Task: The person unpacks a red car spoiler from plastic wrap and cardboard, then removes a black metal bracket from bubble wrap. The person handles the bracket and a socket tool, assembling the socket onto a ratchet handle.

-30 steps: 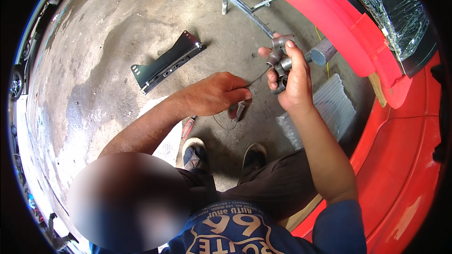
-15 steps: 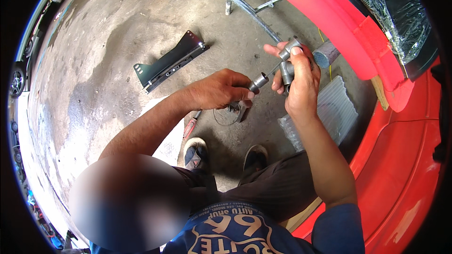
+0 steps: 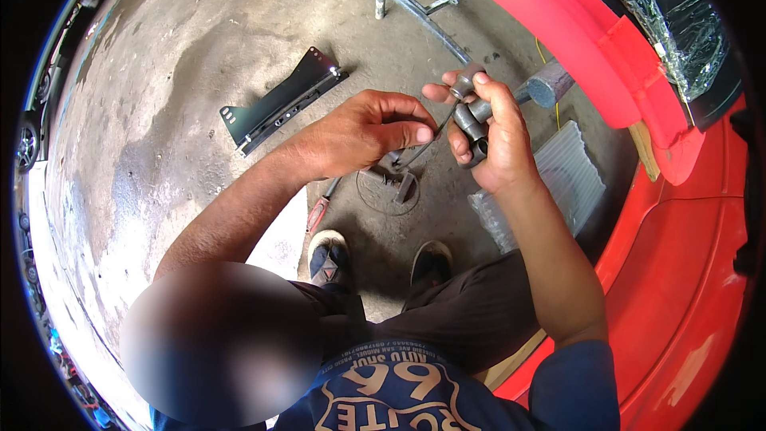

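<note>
My left hand (image 3: 381, 134) is closed, with thumb and forefinger pinching a thin dark wire (image 3: 425, 148). Across from it, my right hand (image 3: 496, 132) holds several grey metal sockets: one socket (image 3: 467, 80) sits under the thumb tip, and another socket (image 3: 469, 122) lies across the fingers. The wire runs between the two hands, right by these sockets. Below my left hand a thin wire hoop (image 3: 416, 201) shows, with dark metal sockets (image 3: 405, 188) at it. Whether the hoop hangs or lies on the floor, I cannot tell.
A black metal bracket (image 3: 279, 104) lies on the concrete floor, left of my hands. A red-handled tool (image 3: 318, 214) is near my left shoe. At right are red car bodywork (image 3: 678, 271), clear ribbed plastic (image 3: 570, 172) and a metal stand (image 3: 427, 16).
The socket in my left fingers half a second ago is no longer seen there; those fingers now pinch the wire. My right hand has shifted slightly left with its sockets.
</note>
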`<state>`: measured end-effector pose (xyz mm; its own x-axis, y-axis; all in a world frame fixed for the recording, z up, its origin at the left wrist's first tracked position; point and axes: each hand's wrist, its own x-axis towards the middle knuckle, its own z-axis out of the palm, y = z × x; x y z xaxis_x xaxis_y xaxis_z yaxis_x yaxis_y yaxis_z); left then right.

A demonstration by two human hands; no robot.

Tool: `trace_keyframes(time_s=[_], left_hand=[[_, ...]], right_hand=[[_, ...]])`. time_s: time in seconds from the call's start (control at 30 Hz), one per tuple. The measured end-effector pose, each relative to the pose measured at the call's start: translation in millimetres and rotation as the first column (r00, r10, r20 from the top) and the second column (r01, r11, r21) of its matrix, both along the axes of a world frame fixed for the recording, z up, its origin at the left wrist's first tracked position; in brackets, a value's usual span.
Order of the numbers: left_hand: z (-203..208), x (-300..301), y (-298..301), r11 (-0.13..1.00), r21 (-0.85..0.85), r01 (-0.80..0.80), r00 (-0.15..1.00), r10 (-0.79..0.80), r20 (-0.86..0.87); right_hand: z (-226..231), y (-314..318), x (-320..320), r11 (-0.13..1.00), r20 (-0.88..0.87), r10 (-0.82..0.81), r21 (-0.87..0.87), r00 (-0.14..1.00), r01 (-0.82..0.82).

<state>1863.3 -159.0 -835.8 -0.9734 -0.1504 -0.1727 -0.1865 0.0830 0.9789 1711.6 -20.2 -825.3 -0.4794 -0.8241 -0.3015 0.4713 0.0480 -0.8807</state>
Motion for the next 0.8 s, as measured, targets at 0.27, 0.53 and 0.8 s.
trace_keyframes(time_s=[0.27,0.53,0.8], left_hand=[[6,1,9,0.986,0.164,-0.005,0.999,-0.001,0.036],[14,-1,-1,0.981,0.097,-0.169,0.977,0.154,0.146],[8,4,-1,0.937,0.278,-0.212,0.976,0.189,0.108]], right_hand=[[-9,-1,-8,0.998,0.249,0.011,0.051,0.968,-0.025],[-15,0,-5,0.989,0.202,0.109,0.078,0.973,-0.127],[-15,0,13,0.989,-0.135,0.084,0.132,0.987,-0.066]])
